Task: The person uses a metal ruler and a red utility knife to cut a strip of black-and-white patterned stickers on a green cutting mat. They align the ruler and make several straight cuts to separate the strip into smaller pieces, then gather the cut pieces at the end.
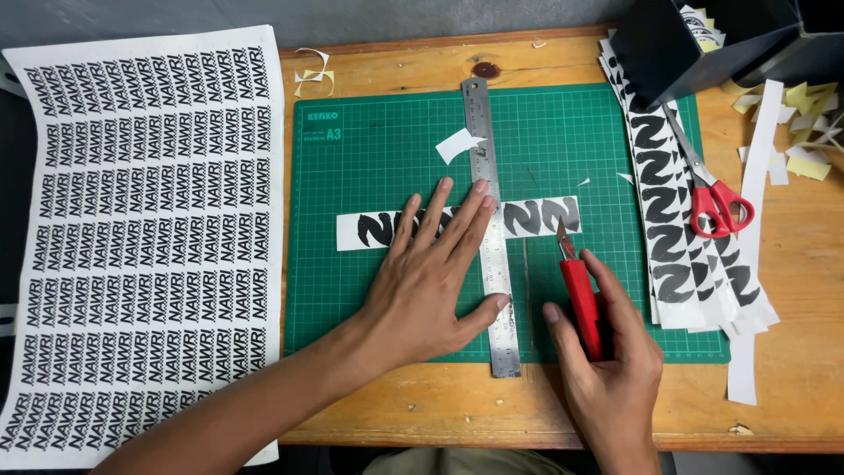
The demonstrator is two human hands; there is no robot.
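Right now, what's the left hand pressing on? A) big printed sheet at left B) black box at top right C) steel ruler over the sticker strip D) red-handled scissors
C: the left hand lies flat on the steel ruler, which crosses the sticker strip on the green cutting mat; the right hand holds a red craft knife just right of the ruler.

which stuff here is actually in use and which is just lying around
In use: left hand pressing steel ruler across white sticker strip; right hand holding red craft knife; green cutting mat.

Lying about: red-handled scissors, large printed sheet, stacked strips.
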